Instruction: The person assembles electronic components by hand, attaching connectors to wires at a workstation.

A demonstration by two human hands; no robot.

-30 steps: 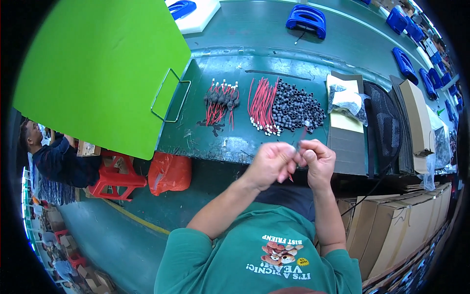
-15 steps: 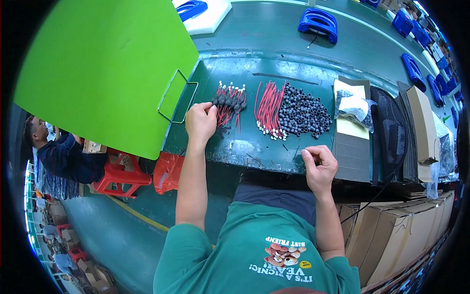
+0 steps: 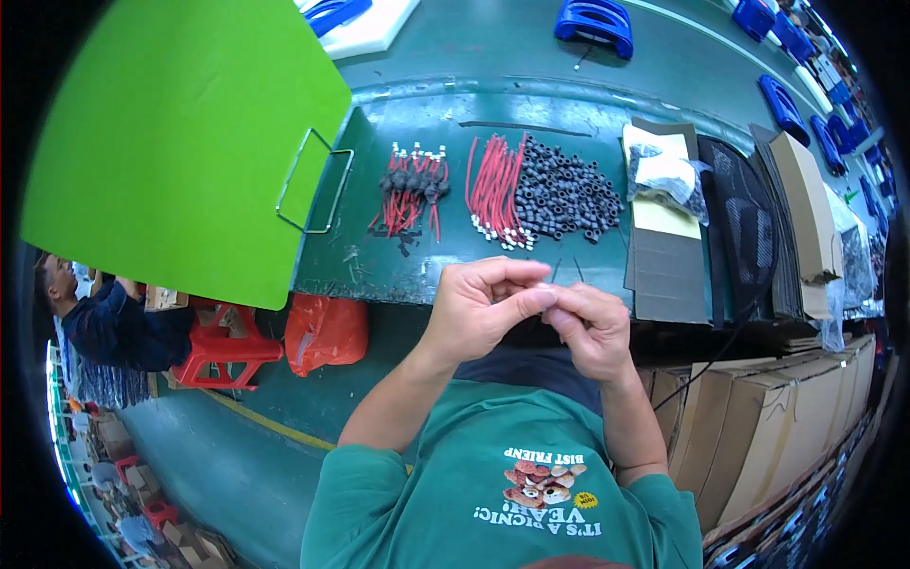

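My left hand (image 3: 481, 308) and my right hand (image 3: 597, 330) meet just over the near edge of the green table, thumbs and fingertips pinched together. Whatever is between the fingertips is too small or hidden to make out. Beyond them lies a row of red wires (image 3: 495, 190) with white connectors at their near ends. Right beside it spreads a heap of small black ring-shaped parts (image 3: 569, 194). Farther left is a bunch of red wires with black lumps (image 3: 414, 182) around their middles and white connectors at the far ends.
A bright green board (image 3: 180, 142) with a wire handle (image 3: 316, 180) rises at the left. On the right, a plastic bag of dark parts (image 3: 668, 180) lies on cardboard, beside a black mesh piece (image 3: 751, 223). Cardboard boxes (image 3: 758, 436) stand below. Someone sits near a red stool (image 3: 227, 346).
My left hand has left the bunch of lumped wires and come right and nearer me. My right hand has shifted slightly left, and the fingertips now meet. The view has shifted a little.
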